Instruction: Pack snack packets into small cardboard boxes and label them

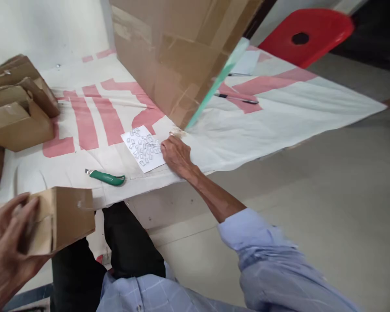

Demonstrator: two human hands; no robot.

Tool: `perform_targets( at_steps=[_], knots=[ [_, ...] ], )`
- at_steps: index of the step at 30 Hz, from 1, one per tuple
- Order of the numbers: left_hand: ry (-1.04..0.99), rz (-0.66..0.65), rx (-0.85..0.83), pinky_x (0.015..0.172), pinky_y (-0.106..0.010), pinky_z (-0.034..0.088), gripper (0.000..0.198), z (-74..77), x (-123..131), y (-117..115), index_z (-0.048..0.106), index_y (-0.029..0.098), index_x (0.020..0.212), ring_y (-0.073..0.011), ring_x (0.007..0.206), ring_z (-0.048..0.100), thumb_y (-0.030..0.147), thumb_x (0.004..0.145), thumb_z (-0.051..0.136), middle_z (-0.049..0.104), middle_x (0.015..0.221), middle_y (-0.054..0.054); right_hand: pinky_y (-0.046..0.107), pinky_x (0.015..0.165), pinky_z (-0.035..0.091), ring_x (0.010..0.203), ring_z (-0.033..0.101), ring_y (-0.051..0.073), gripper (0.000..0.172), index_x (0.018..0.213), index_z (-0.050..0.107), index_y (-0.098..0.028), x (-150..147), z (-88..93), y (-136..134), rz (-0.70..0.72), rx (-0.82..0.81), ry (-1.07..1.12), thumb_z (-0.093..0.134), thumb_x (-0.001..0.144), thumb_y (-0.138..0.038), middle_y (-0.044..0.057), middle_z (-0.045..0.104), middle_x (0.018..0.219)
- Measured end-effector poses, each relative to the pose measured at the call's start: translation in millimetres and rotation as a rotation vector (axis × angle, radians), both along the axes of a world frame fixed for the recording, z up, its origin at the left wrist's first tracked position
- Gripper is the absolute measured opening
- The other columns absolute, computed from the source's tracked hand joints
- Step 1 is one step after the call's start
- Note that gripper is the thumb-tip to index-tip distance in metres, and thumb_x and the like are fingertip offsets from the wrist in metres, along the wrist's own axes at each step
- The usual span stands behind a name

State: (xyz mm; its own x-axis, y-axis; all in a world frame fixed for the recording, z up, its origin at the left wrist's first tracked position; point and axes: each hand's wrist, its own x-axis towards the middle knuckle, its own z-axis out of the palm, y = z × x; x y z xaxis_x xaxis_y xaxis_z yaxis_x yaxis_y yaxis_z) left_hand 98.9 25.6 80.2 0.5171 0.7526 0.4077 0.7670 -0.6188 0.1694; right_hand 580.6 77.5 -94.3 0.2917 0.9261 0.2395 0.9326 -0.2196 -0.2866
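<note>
At the lower left, my left hand (11, 242) grips a small brown cardboard box (73, 216), held at the table's front edge. My right hand (177, 154) rests on the cloth with its fingers curled in; what is in them, if anything, is hidden. It lies against the right edge of a white paper (144, 149) covered in small box-like drawings. Just beyond its knuckles is a small tan scrap (178, 131). A green utility knife (106, 177) lies between the paper and the held box, its tip pointing left.
A large cardboard box (169, 56) stands tilted behind my right hand. Several smaller cardboard boxes (22, 117) are at the left. A pen (237, 99) lies right of the large box on the white and red table cloth (279, 117). A red stool (325, 32) stands beyond.
</note>
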Motion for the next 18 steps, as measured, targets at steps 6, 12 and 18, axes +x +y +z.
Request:
perform_targets(
  at_steps=[6, 12, 18],
  knots=[
    [0.044, -0.189, -0.059, 0.116, -0.061, 0.052, 0.087, 1.3, 13.2, -16.8, 0.041, 0.041, 0.167, -0.0428, 0.15, 0.055, 0.067, 0.091, 0.075, 0.046, 0.172, -0.015, 0.039, 0.088, 0.05, 0.117, 0.065, 0.032, 0.035, 0.106, 0.076, -0.017, -8.1, 11.2, -12.7, -0.036, -0.093, -0.007, 0.042, 0.104, -0.022, 0.019, 0.073, 0.124],
    [-0.33, 0.067, 0.026, 0.124, -0.057, 0.048, 0.074, 12.8, -38.3, -38.3, 0.057, 0.039, 0.155, -0.0355, 0.153, 0.052, 0.046, 0.088, 0.088, 0.053, 0.165, -0.01, 0.041, 0.084, 0.049, 0.104, 0.07, 0.032, 0.035, 0.116, 0.075, -0.015, -19.1, 28.4, -11.9, -0.112, -0.219, 0.028, 0.044, 0.103, -0.025, 0.022, 0.075, 0.124],
    [-0.806, 0.164, -0.402, 0.119, -0.055, 0.054, 0.091, -44.0, -92.5, -30.8, 0.06, 0.034, 0.153, -0.042, 0.157, 0.047, 0.062, 0.073, 0.094, 0.053, 0.166, -0.014, 0.047, 0.085, 0.052, 0.103, 0.069, 0.035, 0.036, 0.121, 0.07, -0.014, -28.7, 39.6, -9.1, -0.131, -0.088, 0.047, 0.054, 0.092, -0.028, 0.025, 0.074, 0.121]
  ],
)
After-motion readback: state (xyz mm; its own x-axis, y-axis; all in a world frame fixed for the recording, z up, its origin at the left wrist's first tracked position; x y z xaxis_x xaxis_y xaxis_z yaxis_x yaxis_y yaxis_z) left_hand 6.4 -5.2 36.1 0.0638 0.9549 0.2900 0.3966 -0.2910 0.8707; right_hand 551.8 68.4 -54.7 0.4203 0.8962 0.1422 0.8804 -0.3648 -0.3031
